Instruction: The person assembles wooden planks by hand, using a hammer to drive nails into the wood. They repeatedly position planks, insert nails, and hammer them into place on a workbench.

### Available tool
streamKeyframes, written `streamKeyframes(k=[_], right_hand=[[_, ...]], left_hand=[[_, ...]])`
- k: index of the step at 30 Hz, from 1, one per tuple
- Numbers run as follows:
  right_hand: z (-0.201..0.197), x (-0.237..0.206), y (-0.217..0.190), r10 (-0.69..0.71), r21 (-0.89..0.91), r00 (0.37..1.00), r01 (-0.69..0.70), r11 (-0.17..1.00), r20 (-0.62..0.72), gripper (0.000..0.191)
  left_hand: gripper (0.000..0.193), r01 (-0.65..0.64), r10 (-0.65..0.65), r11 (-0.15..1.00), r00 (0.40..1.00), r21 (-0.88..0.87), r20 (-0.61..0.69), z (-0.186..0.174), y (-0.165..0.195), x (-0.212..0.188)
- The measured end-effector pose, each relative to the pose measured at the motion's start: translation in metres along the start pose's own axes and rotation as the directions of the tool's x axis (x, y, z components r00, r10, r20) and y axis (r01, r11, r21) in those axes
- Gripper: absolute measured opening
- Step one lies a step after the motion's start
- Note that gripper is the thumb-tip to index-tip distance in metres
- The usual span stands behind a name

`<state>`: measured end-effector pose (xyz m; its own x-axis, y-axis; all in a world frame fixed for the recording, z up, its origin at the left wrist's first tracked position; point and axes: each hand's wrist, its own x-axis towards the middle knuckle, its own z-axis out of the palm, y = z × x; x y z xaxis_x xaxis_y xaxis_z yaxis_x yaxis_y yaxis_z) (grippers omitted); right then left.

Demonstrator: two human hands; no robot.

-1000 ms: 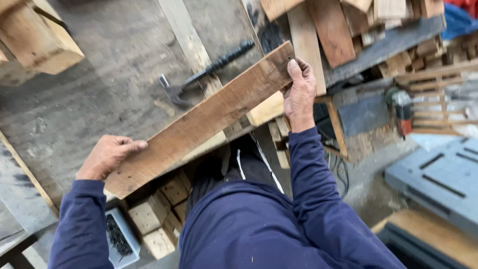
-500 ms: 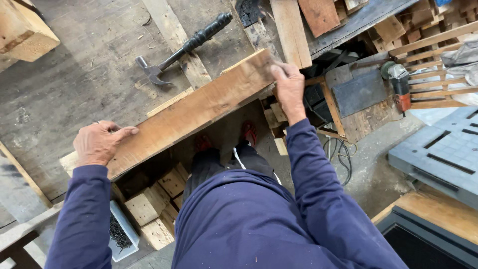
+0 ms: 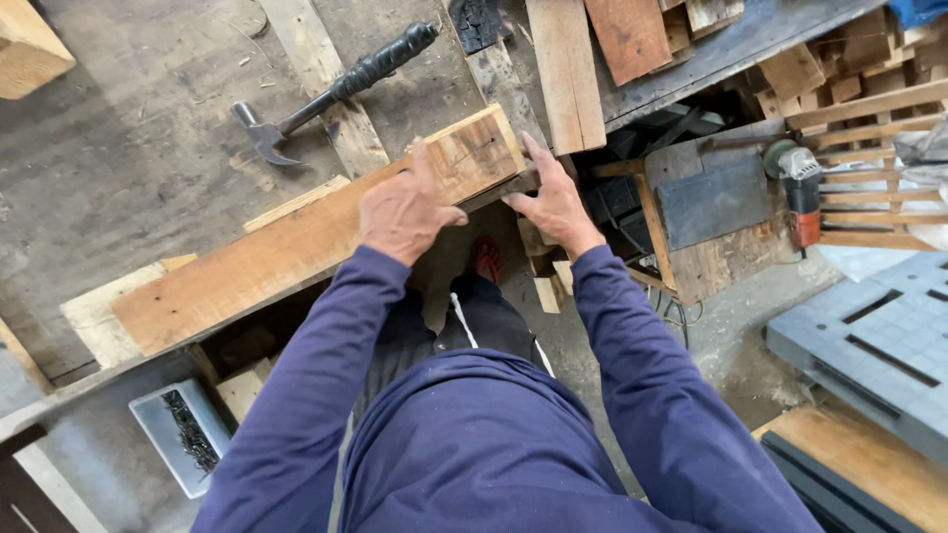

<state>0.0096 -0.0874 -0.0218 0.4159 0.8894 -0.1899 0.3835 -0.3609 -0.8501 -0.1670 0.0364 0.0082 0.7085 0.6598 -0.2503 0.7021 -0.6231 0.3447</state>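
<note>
A long brown wooden plank (image 3: 247,266) lies slanted along the near edge of the grey workbench (image 3: 128,148). My left hand (image 3: 405,207) rests palm down on the plank's right part, fingers closed over its near edge. My right hand (image 3: 553,202) touches the plank's right end from the side, fingers spread against it. A black-handled claw hammer (image 3: 336,89) lies on the bench just beyond the plank. A paler wood strip (image 3: 94,316) sticks out under the plank's left end.
More boards (image 3: 568,69) and wood offcuts (image 3: 849,59) are piled at the back right. An angle grinder (image 3: 800,192) lies on a low board at right. A grey plastic pallet (image 3: 879,345) lies lower right. A tray of dark screws (image 3: 183,434) is below the bench.
My left hand has slid from the plank's left end to its right part, close to my right hand. The plank now lies flatter on the bench edge.
</note>
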Motion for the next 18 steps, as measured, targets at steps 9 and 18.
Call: streamKeyframes(k=[9, 18], right_hand=[[-0.033, 0.071, 0.022, -0.086, -0.223, 0.917, 0.185, 0.957, 0.390, 0.134], [-0.039, 0.075, 0.041, -0.208, -0.103, 0.921, 0.254, 0.962, 0.330, 0.133]], left_hand=[[0.107, 0.010, -0.009, 0.998, 1.000, 0.063, -0.002, 0.022, 0.046, 0.051], [0.091, 0.055, -0.054, 0.998, 0.998, -0.005, 0.031, 0.027, 0.063, 0.065]])
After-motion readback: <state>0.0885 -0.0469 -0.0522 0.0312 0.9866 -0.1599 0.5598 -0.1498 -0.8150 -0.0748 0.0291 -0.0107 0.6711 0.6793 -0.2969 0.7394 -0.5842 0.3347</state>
